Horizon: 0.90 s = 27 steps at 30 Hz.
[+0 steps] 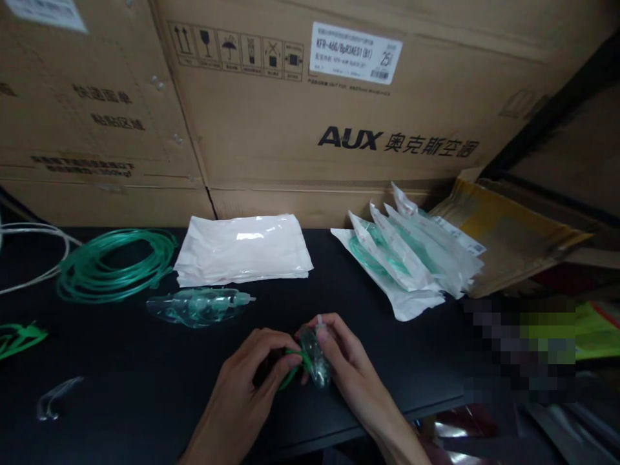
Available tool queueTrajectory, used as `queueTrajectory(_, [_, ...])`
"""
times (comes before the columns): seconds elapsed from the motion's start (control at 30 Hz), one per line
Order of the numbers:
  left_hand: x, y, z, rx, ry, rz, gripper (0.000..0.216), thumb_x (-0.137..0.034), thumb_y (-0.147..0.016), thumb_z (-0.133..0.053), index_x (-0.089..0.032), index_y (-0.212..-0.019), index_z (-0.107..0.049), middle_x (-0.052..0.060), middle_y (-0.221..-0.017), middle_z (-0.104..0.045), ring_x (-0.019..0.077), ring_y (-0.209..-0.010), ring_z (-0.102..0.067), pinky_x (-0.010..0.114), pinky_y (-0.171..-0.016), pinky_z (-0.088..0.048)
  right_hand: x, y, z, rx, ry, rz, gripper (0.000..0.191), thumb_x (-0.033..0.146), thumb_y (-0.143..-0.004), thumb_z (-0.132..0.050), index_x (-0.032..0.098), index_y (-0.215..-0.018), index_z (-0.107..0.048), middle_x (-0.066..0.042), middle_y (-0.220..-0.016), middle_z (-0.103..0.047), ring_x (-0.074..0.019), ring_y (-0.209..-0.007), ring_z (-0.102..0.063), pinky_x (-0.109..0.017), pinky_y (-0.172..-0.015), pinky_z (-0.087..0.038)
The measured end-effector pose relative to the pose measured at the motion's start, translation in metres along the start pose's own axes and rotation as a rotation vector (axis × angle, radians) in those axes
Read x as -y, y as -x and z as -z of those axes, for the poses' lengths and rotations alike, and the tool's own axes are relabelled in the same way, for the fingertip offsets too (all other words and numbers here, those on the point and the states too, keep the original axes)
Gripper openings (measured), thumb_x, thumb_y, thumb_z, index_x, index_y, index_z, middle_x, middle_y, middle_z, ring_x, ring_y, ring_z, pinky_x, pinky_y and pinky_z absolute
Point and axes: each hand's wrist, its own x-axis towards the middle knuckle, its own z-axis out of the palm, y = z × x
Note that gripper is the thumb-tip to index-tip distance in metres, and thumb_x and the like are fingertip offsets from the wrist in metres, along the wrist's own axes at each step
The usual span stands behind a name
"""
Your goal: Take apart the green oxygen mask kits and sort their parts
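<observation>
Near the front edge of the black table, my right hand (341,349) is closed around a clear greenish plastic breathing mask (320,371), its pale connector sticking up by the thumb. My left hand (261,365) pinches a bright green strap (289,376) against the mask's left side. Part of that strap is hidden behind my fingers. Beyond my hands lies a second clear breathing mask (194,307) on its side, its pale connector to the right. A coil of green tubing (116,265) rests to the left of it.
White pouches (245,248) are stacked behind the second mask. Several sealed packs with green tubing (407,258) lean back right, beside an opened cardboard box (513,239). Green straps (19,339) and a small clear piece (58,399) lie left. Large cartons (271,155) wall the back.
</observation>
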Motion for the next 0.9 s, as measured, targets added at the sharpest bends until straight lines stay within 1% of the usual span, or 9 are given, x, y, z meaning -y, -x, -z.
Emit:
queueTrajectory(0.07, [0.0,0.0,0.003,-0.026,0.001,0.0,0.011,-0.031,-0.098,-0.064,-0.026,-0.094,-0.072,0.003,-0.098,-0.074,0.019,-0.095,-0.069,0.027,-0.084,-0.053,-0.001,0.0,0.001,0.005,-0.014,-0.012,0.035,0.058,-0.094,-0.067,0.024,-0.104,-0.062,0.0,-0.097,-0.064,-0.0145,-0.071,-0.061,-0.028,-0.063,-0.054])
queueTrajectory(0.2, [0.001,0.0,0.009,-0.001,0.069,0.038,0.016,-0.035,-0.096,-0.067,-0.024,-0.085,-0.067,0.002,-0.094,-0.073,0.0183,-0.092,-0.07,0.026,-0.084,-0.055,0.002,0.001,0.001,-0.008,0.023,0.022,0.034,0.054,-0.092,-0.072,0.023,-0.102,-0.062,-0.003,-0.101,-0.069,-0.0189,-0.093,-0.067,-0.03,-0.079,-0.053])
queueTrajectory(0.3, [0.0,0.001,0.012,0.003,0.156,0.031,0.02,-0.039,-0.097,-0.067,-0.025,-0.083,-0.067,0.001,-0.092,-0.071,0.0172,-0.089,-0.07,0.024,-0.081,-0.057,0.002,0.002,-0.001,-0.036,0.051,0.052,0.032,0.051,-0.09,-0.075,0.024,-0.099,-0.06,-0.001,-0.095,-0.068,-0.0177,-0.093,-0.066,-0.028,-0.081,-0.049])
queueTrajectory(0.43, [-0.003,0.002,0.008,0.148,0.088,-0.014,0.019,-0.03,-0.102,-0.058,-0.031,-0.102,-0.077,0.005,-0.122,-0.068,0.0201,-0.113,-0.067,0.028,-0.096,-0.056,0.0,0.001,-0.003,-0.084,0.068,0.086,0.032,0.052,-0.09,-0.075,0.024,-0.098,-0.06,0.0,-0.094,-0.068,-0.0169,-0.089,-0.065,-0.027,-0.08,-0.049])
queueTrajectory(0.53, [-0.003,0.004,0.002,0.218,-0.002,-0.072,0.03,-0.019,-0.102,-0.052,-0.032,-0.1,-0.078,0.005,-0.134,-0.062,0.021,-0.124,-0.062,0.03,-0.102,-0.052,-0.001,0.001,-0.005,-0.111,0.088,0.112,0.032,0.052,-0.088,-0.076,0.024,-0.097,-0.062,0.0,-0.095,-0.07,-0.0178,-0.091,-0.067,-0.027,-0.081,-0.051])
queueTrajectory(0.67, [-0.002,0.004,-0.005,0.038,0.12,0.065,0.005,-0.025,-0.096,-0.067,-0.026,-0.101,-0.067,0.003,-0.115,-0.067,0.0183,-0.103,-0.067,0.03,-0.091,-0.054,-0.002,0.005,-0.005,-0.142,0.121,0.112,0.03,0.05,-0.091,-0.074,0.023,-0.098,-0.064,-0.001,-0.092,-0.071,-0.0185,-0.09,-0.068,-0.028,-0.08,-0.052])
queueTrajectory(0.7, [-0.002,0.003,-0.006,0.005,0.168,0.125,0.013,-0.027,-0.093,-0.071,-0.026,-0.104,-0.064,0.002,-0.11,-0.068,0.0179,-0.097,-0.068,0.029,-0.086,-0.054,-0.002,0.006,-0.004,-0.148,0.121,0.101,0.03,0.05,-0.091,-0.074,0.023,-0.099,-0.064,-0.001,-0.093,-0.072,-0.0186,-0.09,-0.069,-0.028,-0.081,-0.052])
queueTrajectory(0.8, [-0.003,-0.001,-0.005,0.073,0.198,0.25,0.025,-0.029,-0.09,-0.076,-0.025,-0.111,-0.064,-0.001,-0.096,-0.072,0.0167,-0.085,-0.069,0.026,-0.073,-0.049,-0.007,0.007,-0.001,-0.164,0.106,0.066,0.031,0.051,-0.089,-0.076,0.024,-0.101,-0.064,-0.004,-0.1,-0.075,-0.0213,-0.097,-0.071,-0.03,-0.086,-0.054])
queueTrajectory(0.9, [-0.008,-0.003,-0.002,0.179,0.089,0.227,0.009,-0.031,-0.096,-0.068,-0.022,-0.093,-0.071,-0.002,-0.083,-0.07,0.016,-0.08,-0.065,0.026,-0.073,-0.044,-0.013,0.006,0.002,-0.176,0.055,0.062,0.032,0.051,-0.088,-0.077,0.026,-0.103,-0.064,-0.006,-0.107,-0.077,-0.0224,-0.101,-0.072,-0.033,-0.09,-0.055])
